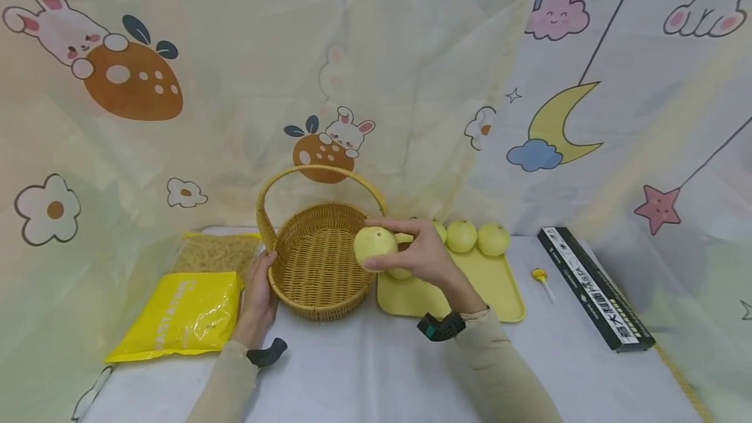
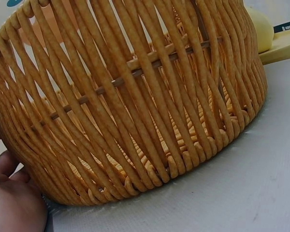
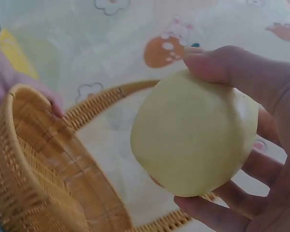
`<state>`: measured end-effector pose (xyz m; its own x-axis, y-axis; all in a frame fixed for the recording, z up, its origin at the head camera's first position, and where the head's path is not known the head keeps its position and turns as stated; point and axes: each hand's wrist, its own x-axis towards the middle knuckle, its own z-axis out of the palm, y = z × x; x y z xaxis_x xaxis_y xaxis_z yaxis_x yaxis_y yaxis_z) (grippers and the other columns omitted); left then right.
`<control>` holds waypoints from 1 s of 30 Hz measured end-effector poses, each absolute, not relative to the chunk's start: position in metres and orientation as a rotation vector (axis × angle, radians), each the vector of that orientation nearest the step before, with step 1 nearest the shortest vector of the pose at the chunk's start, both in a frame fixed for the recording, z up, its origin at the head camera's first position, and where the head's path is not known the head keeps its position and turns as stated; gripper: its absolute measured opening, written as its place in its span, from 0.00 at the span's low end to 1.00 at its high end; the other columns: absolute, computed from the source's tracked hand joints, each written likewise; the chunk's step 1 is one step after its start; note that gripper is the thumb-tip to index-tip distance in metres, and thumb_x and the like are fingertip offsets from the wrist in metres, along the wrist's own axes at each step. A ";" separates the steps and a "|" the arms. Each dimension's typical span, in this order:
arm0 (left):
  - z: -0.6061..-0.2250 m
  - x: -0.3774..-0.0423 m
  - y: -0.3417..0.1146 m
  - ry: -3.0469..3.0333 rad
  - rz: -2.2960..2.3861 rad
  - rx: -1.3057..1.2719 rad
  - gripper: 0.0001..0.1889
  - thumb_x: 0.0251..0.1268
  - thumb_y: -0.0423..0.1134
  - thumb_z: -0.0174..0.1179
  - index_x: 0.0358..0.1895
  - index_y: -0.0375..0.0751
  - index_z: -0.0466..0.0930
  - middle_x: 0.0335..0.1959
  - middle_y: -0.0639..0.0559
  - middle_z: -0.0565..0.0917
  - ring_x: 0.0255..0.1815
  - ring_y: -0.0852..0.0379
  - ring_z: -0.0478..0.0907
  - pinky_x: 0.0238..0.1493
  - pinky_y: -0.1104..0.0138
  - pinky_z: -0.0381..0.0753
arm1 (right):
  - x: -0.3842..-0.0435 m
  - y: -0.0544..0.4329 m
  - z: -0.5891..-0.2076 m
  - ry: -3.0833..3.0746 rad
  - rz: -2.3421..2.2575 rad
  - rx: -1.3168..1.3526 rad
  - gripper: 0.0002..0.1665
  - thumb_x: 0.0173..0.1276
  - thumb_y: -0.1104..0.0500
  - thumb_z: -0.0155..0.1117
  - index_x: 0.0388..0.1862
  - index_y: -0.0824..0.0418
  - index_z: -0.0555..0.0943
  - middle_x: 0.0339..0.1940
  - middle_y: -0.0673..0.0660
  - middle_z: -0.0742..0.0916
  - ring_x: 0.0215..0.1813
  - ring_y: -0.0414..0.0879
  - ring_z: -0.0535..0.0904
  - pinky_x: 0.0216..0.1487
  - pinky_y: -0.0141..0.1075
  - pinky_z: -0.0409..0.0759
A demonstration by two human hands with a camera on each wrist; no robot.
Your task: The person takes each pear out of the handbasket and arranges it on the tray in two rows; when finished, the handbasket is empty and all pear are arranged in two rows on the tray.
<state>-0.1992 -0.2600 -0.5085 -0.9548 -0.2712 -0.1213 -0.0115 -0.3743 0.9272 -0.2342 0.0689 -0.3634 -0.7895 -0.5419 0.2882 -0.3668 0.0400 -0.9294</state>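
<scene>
A round pale-yellow pear (image 1: 375, 247) is pinched between the thumb and fingers of my right hand (image 1: 425, 253), raised at the right rim of the wicker basket (image 1: 323, 311). The right wrist view shows the same pear (image 3: 193, 135) up close, with fingers spread behind it. My left hand (image 1: 258, 289) holds the basket's left side near the foot of its tall handle (image 1: 320, 167). In the left wrist view, that hand (image 2: 17, 193) lies against the woven wall (image 2: 135, 106). The basket's visible floor is bare weave.
A yellow tray (image 1: 487, 292) with several more pears (image 1: 461, 235) along its back stands right of the basket. Farther right lie a lollipop (image 1: 542, 279) and a long black pasta box (image 1: 593, 286). A yellow pasta bag (image 1: 176, 312) lies left; a printed cloth (image 1: 235, 83) hangs behind.
</scene>
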 end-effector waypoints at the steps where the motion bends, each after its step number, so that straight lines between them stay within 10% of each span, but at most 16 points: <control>1: -0.509 -0.199 -0.260 -1.663 -2.447 0.383 0.32 0.87 0.51 0.46 0.87 0.49 0.54 0.84 0.50 0.63 0.82 0.54 0.63 0.82 0.66 0.66 | -0.235 0.075 -0.365 2.146 -1.872 -0.935 0.36 0.53 0.63 0.88 0.63 0.53 0.88 0.69 0.59 0.86 0.54 0.48 0.90 0.45 0.44 0.92; 20: -0.516 -0.200 -0.261 -1.671 -2.444 0.407 0.32 0.87 0.52 0.47 0.86 0.49 0.56 0.84 0.52 0.63 0.81 0.56 0.64 0.82 0.67 0.66 | -0.253 0.175 -0.391 2.485 -1.867 -0.581 0.37 0.54 0.60 0.88 0.66 0.54 0.87 0.67 0.54 0.87 0.66 0.41 0.83 0.57 0.36 0.88; 24: -0.513 -0.201 -0.261 -1.665 -2.453 0.397 0.32 0.87 0.52 0.47 0.86 0.49 0.56 0.84 0.52 0.63 0.81 0.55 0.64 0.82 0.67 0.65 | -0.259 0.199 -0.401 2.574 -1.828 -0.440 0.38 0.55 0.55 0.88 0.66 0.54 0.86 0.68 0.51 0.87 0.76 0.47 0.75 0.78 0.50 0.73; 30: -0.510 -0.203 -0.261 -1.672 -2.443 0.409 0.32 0.87 0.52 0.46 0.86 0.50 0.55 0.84 0.52 0.63 0.80 0.56 0.64 0.82 0.67 0.66 | -0.267 0.220 -0.416 2.642 -1.809 -0.276 0.40 0.53 0.52 0.89 0.66 0.56 0.86 0.69 0.57 0.86 0.80 0.55 0.71 0.82 0.61 0.63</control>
<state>-0.2032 -0.2609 -0.5104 -0.9510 -0.2769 -0.1372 -0.0278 -0.3657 0.9303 -0.2668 0.2198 -0.4159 -0.9827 -0.1003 0.1558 -0.1815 0.3526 -0.9180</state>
